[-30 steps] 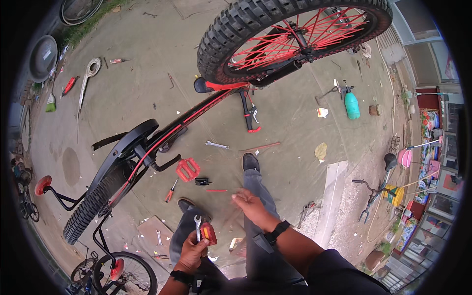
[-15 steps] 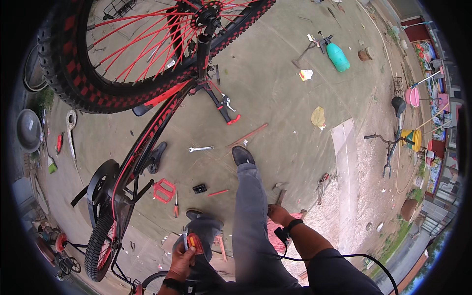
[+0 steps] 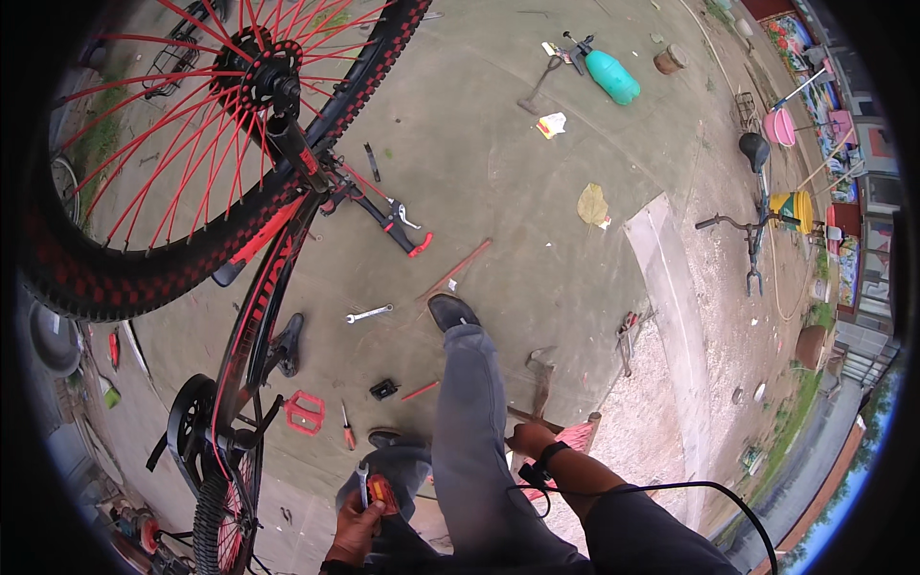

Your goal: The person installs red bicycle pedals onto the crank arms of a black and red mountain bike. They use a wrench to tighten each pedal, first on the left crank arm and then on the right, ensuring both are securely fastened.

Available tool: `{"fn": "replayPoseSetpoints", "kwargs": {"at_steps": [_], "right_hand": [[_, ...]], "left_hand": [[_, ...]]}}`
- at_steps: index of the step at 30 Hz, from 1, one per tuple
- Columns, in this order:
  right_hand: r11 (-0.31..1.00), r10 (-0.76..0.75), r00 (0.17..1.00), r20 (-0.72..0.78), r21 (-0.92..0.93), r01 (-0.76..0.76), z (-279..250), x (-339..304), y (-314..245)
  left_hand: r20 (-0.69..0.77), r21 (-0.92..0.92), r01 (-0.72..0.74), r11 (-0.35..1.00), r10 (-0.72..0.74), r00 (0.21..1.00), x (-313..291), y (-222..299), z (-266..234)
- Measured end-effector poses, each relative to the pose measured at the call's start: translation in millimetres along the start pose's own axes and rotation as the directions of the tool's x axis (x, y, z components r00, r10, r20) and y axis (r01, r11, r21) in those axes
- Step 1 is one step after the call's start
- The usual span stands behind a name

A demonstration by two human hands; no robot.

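Observation:
Low in the view, my left hand [image 3: 355, 529] is closed round a silver wrench [image 3: 363, 481] and a red pedal [image 3: 382, 493] with an orange patch. My right hand [image 3: 531, 442] is curled at the wooden frame of a low stool with pink-red webbing [image 3: 577, 437]; its fingertips are hidden. Just beyond it lies a hatchet-like tool [image 3: 540, 377]. To the left, a black and red bicycle [image 3: 251, 326] leans across the view, its red-spoked wheel large at the upper left. A second red pedal [image 3: 305, 413] lies beside its crank.
On the ground lie a combination wrench [image 3: 369, 313], a screwdriver [image 3: 348, 428], a black block-like part [image 3: 383, 389], a red rod [image 3: 458, 267] and pliers [image 3: 628, 340]. A green sprayer bottle [image 3: 611, 78] lies farther off. Another bicycle part with handlebar and saddle [image 3: 752, 149] stands right.
The whole view has shifted, and the bicycle and ground items appear farther left. My right hand now sits nearer the stool frame. My left hand keeps its hold on the wrench and pedal.

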State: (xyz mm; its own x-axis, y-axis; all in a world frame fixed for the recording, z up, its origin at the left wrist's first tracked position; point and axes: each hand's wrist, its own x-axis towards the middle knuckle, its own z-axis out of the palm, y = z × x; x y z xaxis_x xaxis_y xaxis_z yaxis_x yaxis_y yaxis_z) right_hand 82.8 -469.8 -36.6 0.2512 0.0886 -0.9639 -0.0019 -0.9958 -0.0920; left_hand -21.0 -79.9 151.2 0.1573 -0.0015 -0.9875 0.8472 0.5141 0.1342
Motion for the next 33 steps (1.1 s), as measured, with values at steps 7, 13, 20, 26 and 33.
{"fn": "replayPoseSetpoints", "kwargs": {"at_steps": [7, 13, 20, 26, 33], "right_hand": [[0.967, 0.248, 0.943, -0.222, 0.109, -0.229, -20, -133, 80], [0.906, 0.411, 0.846, -0.338, 0.253, -0.339, -83, -242, 111], [0.895, 0.419, 0.851, -0.317, 0.3, -0.329, -189, -276, 174], [0.855, 0.47, 0.809, -0.352, 0.408, -0.319, -332, -301, 211], [0.879, 0.431, 0.627, -0.648, 0.458, -0.13, -478, -310, 248]], "left_hand": [[0.026, 0.177, -0.017, 0.984, 0.013, 1.0, -40, 36, 16], [0.148, 0.258, -0.096, 0.961, 0.059, 0.987, -89, 98, 64], [0.265, 0.314, -0.32, 0.894, 0.241, 0.934, -130, 209, 175], [0.369, 0.284, -0.45, 0.847, 0.336, 0.866, -164, 304, 275], [0.523, 0.296, -0.623, 0.724, 0.423, 0.74, -178, 411, 363]]}}
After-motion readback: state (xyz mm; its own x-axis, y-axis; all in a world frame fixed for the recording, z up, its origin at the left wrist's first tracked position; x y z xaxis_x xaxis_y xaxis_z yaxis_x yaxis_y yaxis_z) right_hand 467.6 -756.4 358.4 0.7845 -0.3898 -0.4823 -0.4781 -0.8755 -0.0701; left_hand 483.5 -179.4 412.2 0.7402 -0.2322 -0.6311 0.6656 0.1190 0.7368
